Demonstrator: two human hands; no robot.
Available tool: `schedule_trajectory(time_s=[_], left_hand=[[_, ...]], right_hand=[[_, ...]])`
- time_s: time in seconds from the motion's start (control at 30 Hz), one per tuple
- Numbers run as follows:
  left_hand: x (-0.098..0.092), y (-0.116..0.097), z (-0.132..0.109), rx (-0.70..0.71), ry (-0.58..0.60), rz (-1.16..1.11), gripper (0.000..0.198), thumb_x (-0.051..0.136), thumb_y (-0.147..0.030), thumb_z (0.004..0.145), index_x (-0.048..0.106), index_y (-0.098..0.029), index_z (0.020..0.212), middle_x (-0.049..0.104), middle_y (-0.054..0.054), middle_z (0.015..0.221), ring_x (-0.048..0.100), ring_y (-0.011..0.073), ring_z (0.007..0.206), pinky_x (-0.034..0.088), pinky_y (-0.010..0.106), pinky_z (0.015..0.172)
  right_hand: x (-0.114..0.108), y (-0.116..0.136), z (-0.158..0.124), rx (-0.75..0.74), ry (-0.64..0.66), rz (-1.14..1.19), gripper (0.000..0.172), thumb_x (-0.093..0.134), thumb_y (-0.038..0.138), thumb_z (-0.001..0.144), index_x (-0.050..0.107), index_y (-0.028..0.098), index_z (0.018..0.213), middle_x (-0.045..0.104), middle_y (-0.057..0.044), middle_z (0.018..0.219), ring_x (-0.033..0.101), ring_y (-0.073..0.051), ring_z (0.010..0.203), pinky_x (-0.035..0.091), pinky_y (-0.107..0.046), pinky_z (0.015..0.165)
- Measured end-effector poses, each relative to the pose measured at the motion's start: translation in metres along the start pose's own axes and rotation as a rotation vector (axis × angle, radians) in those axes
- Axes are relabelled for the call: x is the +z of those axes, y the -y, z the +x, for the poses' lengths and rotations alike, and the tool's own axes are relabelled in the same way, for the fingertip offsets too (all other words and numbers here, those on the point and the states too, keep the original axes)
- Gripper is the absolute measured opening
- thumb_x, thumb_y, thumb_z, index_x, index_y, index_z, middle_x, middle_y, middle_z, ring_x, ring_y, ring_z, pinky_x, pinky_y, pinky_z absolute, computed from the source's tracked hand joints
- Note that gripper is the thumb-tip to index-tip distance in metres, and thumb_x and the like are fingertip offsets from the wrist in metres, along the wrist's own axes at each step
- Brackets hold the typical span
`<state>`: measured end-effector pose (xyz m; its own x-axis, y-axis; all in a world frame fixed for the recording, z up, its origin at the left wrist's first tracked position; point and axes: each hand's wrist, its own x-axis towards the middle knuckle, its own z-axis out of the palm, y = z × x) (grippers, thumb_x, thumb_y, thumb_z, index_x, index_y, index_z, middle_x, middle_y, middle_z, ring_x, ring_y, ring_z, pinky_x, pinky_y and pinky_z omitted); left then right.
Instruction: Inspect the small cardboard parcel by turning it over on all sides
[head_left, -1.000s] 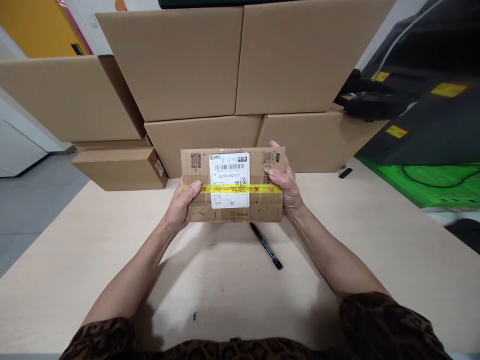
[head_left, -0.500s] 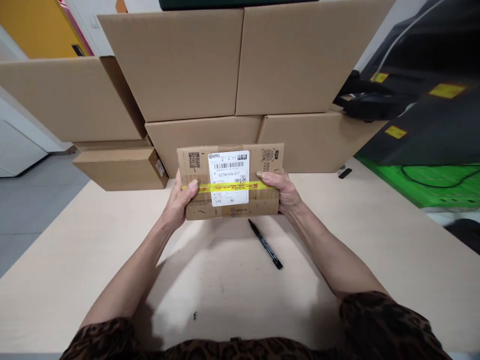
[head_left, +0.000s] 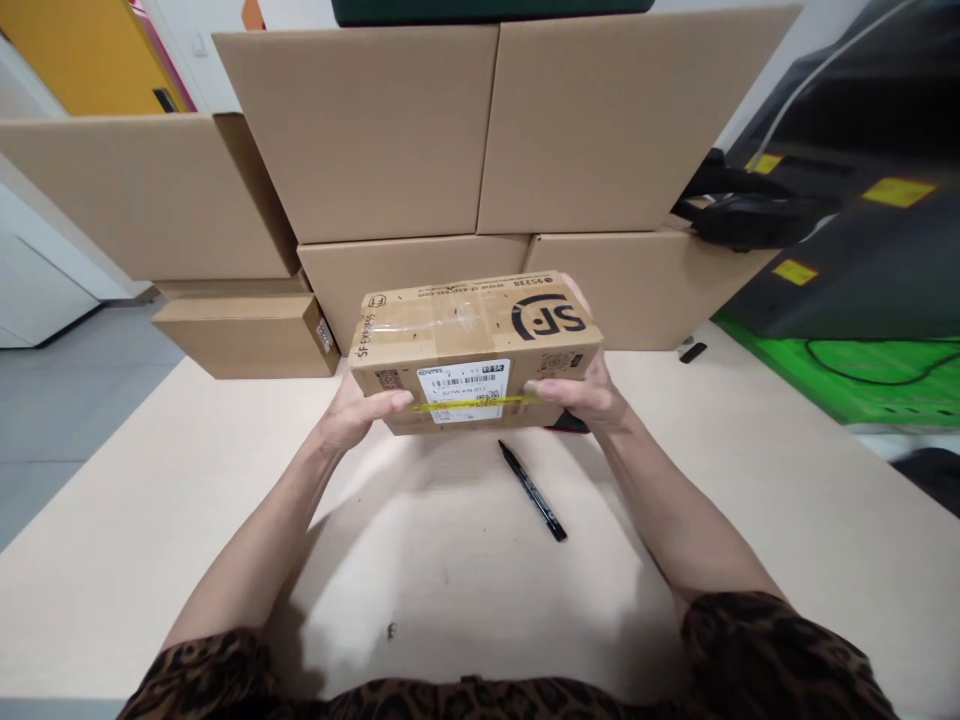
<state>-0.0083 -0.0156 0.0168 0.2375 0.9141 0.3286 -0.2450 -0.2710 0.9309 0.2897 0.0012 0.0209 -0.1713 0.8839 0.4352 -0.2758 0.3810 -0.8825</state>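
Observation:
Both my hands hold a cardboard SF Express parcel (head_left: 474, 352) in the air above the table. It is tilted so its top, with a black SF logo and clear tape, faces up. The white label and yellow tape are on the near side. My left hand (head_left: 352, 413) grips its left end, thumb along the near face, and my right hand (head_left: 581, 392) grips the right end, fingers hidden behind it. A black marker pen (head_left: 533, 491) lies on the pale table (head_left: 187, 500) just below the parcel, touching neither hand.
Large cardboard boxes (head_left: 360, 130) are stacked at the table's far edge, with a smaller box (head_left: 244, 338) at the left. A small black object (head_left: 693, 352) sits far right, near a dark machine (head_left: 757, 222) and a green mat (head_left: 862, 385).
The parcel has rotated in my hands, its top edge tipped toward me. The SF logo face now shows, and the label face has turned downward. The marker has not moved.

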Motion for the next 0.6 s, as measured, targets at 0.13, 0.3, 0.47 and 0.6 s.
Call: schedule_trajectory(time_s=[0.13, 0.3, 0.47, 0.6], left_hand=[[-0.002, -0.003, 0.0, -0.092, 0.112, -0.063, 0.084, 0.096, -0.065, 0.067, 0.072, -0.024, 0.136, 0.077, 0.015, 0.139, 0.064, 0.0437, 0.142, 0.059, 0.055, 0.113], [-0.006, -0.004, 0.004, -0.366, -0.051, -0.187, 0.088, 0.07, -0.094, 0.074, 0.074, -0.027, 0.13, 0.078, 0.015, 0.134, 0.076, 0.0399, 0.12, 0.07, 0.05, 0.085], [-0.012, 0.006, 0.008, -0.535, -0.172, -0.187, 0.071, 0.082, -0.077, 0.079, 0.073, -0.027, 0.128, 0.076, 0.015, 0.137, 0.079, 0.0349, 0.11, 0.071, 0.046, 0.077], [-0.01, 0.016, 0.008, -0.424, -0.209, -0.202, 0.068, 0.083, -0.074, 0.08, 0.07, -0.028, 0.128, 0.076, 0.013, 0.136, 0.077, 0.0354, 0.116, 0.072, 0.043, 0.076]], right_hand=[[-0.003, 0.013, 0.001, -0.116, 0.019, -0.118, 0.121, 0.102, 0.05, 0.053, 0.047, 0.038, 0.16, 0.061, -0.004, 0.159, 0.054, -0.039, 0.151, 0.039, -0.06, 0.131], [-0.004, 0.024, -0.001, -0.099, 0.048, -0.348, 0.134, 0.108, 0.042, 0.04, 0.047, 0.039, 0.16, 0.05, -0.006, 0.167, 0.038, -0.046, 0.16, 0.034, -0.067, 0.132], [-0.004, 0.01, 0.004, -0.223, 0.093, -0.547, 0.139, 0.109, 0.047, 0.035, 0.05, 0.033, 0.16, 0.045, -0.01, 0.168, 0.029, -0.049, 0.163, 0.017, -0.067, 0.138], [-0.006, -0.006, 0.008, -0.246, 0.079, -0.56, 0.146, 0.107, 0.061, 0.029, 0.047, 0.038, 0.16, 0.037, -0.008, 0.175, 0.019, -0.049, 0.167, 0.013, -0.067, 0.138]])
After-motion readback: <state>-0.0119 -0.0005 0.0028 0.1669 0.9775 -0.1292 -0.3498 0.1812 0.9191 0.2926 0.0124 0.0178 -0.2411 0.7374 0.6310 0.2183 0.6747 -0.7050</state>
